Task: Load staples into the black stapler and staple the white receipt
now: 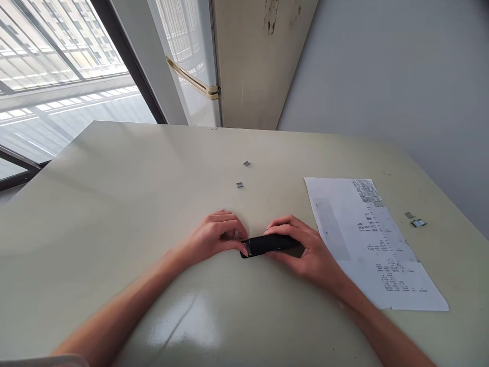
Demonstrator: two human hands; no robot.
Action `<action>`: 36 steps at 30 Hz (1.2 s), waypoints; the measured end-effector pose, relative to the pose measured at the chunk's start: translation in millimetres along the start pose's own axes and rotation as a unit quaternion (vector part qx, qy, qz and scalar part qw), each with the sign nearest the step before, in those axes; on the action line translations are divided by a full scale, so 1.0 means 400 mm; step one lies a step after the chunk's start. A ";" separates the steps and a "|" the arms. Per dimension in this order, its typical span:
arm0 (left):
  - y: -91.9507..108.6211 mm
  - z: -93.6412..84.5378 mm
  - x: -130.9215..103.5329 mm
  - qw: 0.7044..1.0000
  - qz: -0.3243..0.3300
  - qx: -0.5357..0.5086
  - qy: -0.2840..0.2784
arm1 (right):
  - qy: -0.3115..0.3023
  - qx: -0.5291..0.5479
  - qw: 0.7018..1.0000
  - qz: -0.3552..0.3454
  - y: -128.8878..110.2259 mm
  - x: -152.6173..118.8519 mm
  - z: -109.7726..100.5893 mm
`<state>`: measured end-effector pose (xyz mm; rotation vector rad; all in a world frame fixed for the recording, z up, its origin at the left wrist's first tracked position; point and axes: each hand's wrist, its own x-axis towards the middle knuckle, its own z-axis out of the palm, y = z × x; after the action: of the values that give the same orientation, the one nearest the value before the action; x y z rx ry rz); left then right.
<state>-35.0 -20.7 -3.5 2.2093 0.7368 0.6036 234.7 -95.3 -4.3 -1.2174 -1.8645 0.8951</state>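
Observation:
A black stapler-like object (269,244) lies lengthwise between my hands, low over the table (183,168). My left hand (221,234) pinches its left end between thumb and fingers, where a small metallic part shows. Around its right part my right hand (301,247) is closed, fingers on the far side and thumb on the near side. Beyond the hands, two small grey metal pieces, perhaps staple strips, rest on the table, one nearer (239,185) and one farther (247,163).
Printed paper sheets (332,219) lie to the right of my right hand. Farther right are a few small metallic pieces (418,223). A fridge (252,66) stands behind the table's far edge, with a window (57,56) at the left and a wall at the right.

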 end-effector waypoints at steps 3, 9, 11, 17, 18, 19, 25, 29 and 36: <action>0.001 0.004 -0.002 1.000 -0.001 0.018 0.002 | 0.009 0.004 1.000 -0.001 -0.001 -0.005 0.012; 0.005 0.015 -0.003 0.999 0.008 0.049 0.013 | 0.033 0.005 0.999 -0.011 -0.003 -0.008 0.024; 0.006 0.009 -0.002 0.998 0.004 0.059 0.019 | 0.044 0.012 0.999 -0.008 -0.005 -0.005 0.024; -0.018 -0.055 0.005 0.997 -0.012 0.072 0.006 | 0.052 0.033 0.998 0.016 -0.006 0.004 0.019; -0.026 -0.064 0.008 0.996 -0.016 0.082 0.023 | 0.052 0.034 0.998 0.018 -0.007 0.004 0.018; -0.035 -0.070 0.013 0.995 -0.021 0.094 0.040 | 0.052 0.033 0.998 0.021 -0.007 0.004 0.018; -0.088 -0.068 0.063 0.988 -0.055 0.135 0.048 | 0.051 0.036 0.998 0.026 -0.012 0.004 0.019; -0.118 -0.072 0.121 0.981 -0.072 0.171 0.053 | 0.049 0.029 0.998 0.016 -0.012 0.008 0.019; -0.146 -0.074 0.178 0.976 -0.060 0.190 0.087 | 0.051 0.026 0.998 0.000 -0.011 0.012 0.015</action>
<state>-19.9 74.1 -14.5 2.4538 1.1474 0.6426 226.3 -93.3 -2.6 -1.2084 -1.7500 0.8612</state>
